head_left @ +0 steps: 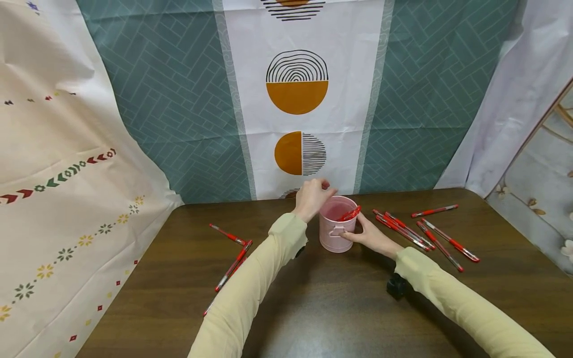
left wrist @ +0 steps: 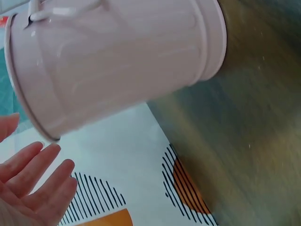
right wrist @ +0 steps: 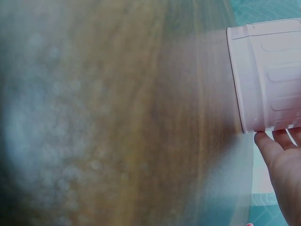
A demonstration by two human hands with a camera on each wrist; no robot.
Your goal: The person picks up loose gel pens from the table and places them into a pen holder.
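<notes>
Behind bucket (head_left: pixel 332 242) and pens (head_left: pixel 403 231) hangs cloth (head_left: pixel 416 124).

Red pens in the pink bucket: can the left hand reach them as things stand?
Probably yes: the left hand is near the rim of the pink bucket, and nothing visible covers the red pens inside.

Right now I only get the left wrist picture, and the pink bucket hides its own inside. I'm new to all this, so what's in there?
Observer: From the head view, something red and pen-like leans at the rim inside the pink bucket.
Operator: Oh! And is anybody steadying it on the far side?
Observer: Yes, the right hand grips its side.
Operator: Fun. Any more red things lying about?
Observer: Yes, red pens lie on the table in two groups, right and left of the bucket.
</notes>
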